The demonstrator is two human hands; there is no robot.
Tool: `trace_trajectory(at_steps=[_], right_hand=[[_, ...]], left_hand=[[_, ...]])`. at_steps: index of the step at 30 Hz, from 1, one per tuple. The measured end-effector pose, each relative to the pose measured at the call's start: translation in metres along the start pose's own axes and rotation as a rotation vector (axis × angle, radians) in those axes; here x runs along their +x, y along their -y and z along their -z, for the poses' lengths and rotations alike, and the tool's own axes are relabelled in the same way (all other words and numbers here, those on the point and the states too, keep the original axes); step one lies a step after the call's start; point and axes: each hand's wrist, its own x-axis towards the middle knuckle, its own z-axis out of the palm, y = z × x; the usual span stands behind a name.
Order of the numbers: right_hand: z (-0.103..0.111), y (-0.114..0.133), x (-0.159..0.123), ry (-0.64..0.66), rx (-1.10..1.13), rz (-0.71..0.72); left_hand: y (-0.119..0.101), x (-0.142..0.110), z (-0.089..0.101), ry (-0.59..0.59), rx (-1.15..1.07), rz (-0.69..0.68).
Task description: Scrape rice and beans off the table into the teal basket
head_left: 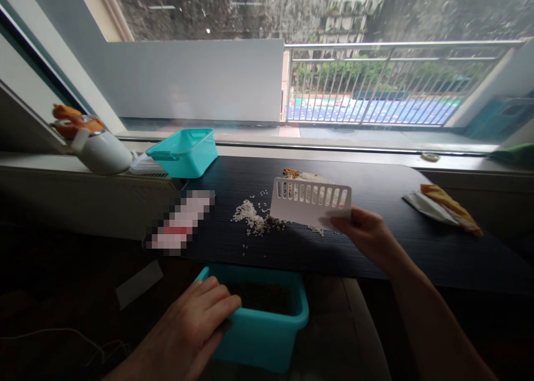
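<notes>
My left hand [200, 320] is closed on the rim of a turquoise plastic bin [258, 336] below the table's near edge. Dark, loose contents [267, 298] lie inside the bin. In my right hand [367, 228] is a thin white slotted plastic plate [302, 209], gripped at its right end and tilted up over the table. White rice-like grains [250, 215] are scattered left of the plate, and some show under its lower edge. Behind its top edge sits a small heap of orange-brown beans [291, 173], partly hidden, beside a pale patch I cannot make out.
On the dark table [367, 186], a second turquoise bin [189, 154] stands at the back left. A blurred-out flat object [181, 222] lies at the left edge, and a yellow-and-white packet [448, 211] at the right. A white pot [104, 150] sits on the sill beneath the window.
</notes>
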Motion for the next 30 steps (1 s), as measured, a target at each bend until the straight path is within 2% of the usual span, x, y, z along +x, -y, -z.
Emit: trace_trajectory(at_steps=[2,5,10,17,22,24,25,27,30], right_hand=[[0.005,0.004,-0.005,0.048,0.006,-0.021],[0.009,0.009,-0.012,0.042,0.024,-0.037],[0.000,0.012,-0.017,0.052,0.038,-0.016],[-0.011,0.005,-0.038,0.178,0.094,-0.031],[-0.017,0.013,-0.061,0.300,0.102,-0.033],[-0.028,0.017,-0.064,0.242,0.126,-0.017],[-0.038,0.019,-0.063,0.166,0.149,-0.008],[-0.064,0.022,-0.060,0.076,0.155,0.017],[-0.110,0.023,-0.051,0.030,0.114,0.100]], left_hand=[[0.000,0.001,-0.001,0.005,-0.017,0.004],[0.000,0.004,-0.001,0.009,-0.052,0.012],[0.000,0.005,0.002,-0.004,-0.046,-0.003],[0.002,0.000,-0.002,0.005,-0.077,0.052],[0.002,0.000,0.000,0.027,-0.069,0.079],[0.002,0.000,0.000,0.020,-0.085,0.074],[0.002,-0.001,-0.001,0.021,-0.092,0.075],[0.003,-0.005,-0.004,0.030,-0.084,0.084],[0.009,-0.015,-0.010,0.020,0.008,0.106]])
